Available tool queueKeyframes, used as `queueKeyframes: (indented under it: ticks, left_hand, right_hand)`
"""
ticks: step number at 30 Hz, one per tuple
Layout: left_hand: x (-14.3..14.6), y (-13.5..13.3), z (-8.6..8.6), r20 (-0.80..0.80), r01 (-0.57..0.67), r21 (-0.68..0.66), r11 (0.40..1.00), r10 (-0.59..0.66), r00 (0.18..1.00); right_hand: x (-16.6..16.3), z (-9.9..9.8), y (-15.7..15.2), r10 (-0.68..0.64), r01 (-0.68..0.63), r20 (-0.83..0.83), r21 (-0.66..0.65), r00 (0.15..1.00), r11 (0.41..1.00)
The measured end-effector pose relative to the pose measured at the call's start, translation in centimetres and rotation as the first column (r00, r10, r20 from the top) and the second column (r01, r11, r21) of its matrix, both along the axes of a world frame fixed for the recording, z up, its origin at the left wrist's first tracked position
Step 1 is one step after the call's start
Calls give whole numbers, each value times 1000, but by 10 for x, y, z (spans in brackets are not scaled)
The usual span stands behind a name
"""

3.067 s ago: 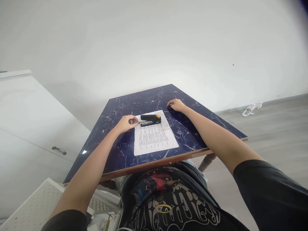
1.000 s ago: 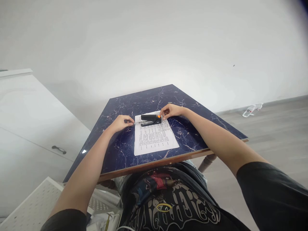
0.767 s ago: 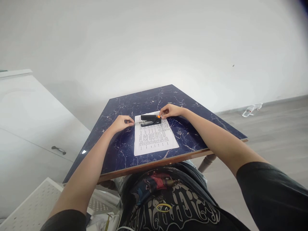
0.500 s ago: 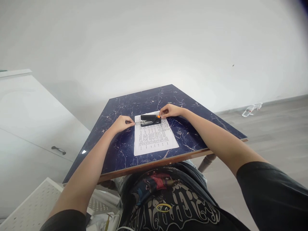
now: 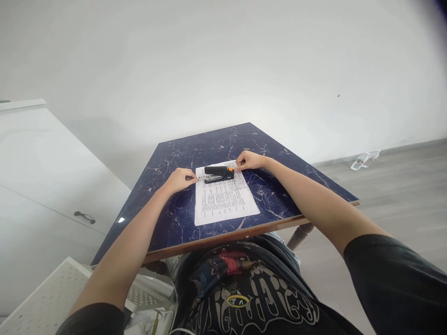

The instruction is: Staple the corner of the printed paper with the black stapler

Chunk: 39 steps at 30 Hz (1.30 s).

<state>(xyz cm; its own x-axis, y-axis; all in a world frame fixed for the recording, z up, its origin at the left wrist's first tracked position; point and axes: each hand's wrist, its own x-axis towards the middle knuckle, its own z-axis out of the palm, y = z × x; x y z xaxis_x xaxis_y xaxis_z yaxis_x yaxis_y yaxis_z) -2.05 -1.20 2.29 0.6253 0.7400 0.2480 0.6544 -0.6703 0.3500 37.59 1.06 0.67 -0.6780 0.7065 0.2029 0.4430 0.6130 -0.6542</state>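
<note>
A black stapler [image 5: 218,174] with an orange part at its right end lies across a sheet of printed paper [image 5: 223,202]. From the stapler's left end a thin metal piece sticks out. My left hand [image 5: 181,180] is closed in a pinch at the tip of that piece, by the paper's left edge. On the other side, my right hand [image 5: 249,161] has its fingers curled, with the thumb at the stapler's orange end. Its fingertips are partly hidden, so how firmly they grip cannot be made out.
The paper lies on a dark blue marbled table [image 5: 206,146] with a wooden edge. A white cabinet [image 5: 52,158] stands to the left, above a perforated white surface [image 5: 49,298]. A clear plastic item [image 5: 361,160] rests on the floor at right, by the wall.
My left hand has moved slightly right, and less of the metal piece shows. My right hand has shifted a little to the right at the stapler's end. The paper stays in place.
</note>
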Motion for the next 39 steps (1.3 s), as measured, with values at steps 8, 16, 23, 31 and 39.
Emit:
queueKeyframes:
  ticks: [8,16,23,31,39]
  left_hand:
    - [6,5,-7,-3,38,-4,999,-38,999]
    - [4,3,-1,-61,-12,51,999,15,998]
    - [4,1,1,-37,-18,79,997,21,999]
    - [10,-3,3,-64,-51,106,993,58,996]
    - [10,-3,1,-73,-60,116,991,69,995]
  right_hand:
    - [-2,-2,1,-11,11,8,21,1000,1000]
    - [-1,-3,4,-6,5,7,32,1000,999]
    - [-1,-3,3,-3,3,2,26,1000,1000]
    - [5,0,2,-44,44,-35,10,998,999]
    - [2,-1,3,-31,31,-20,6,999,999]
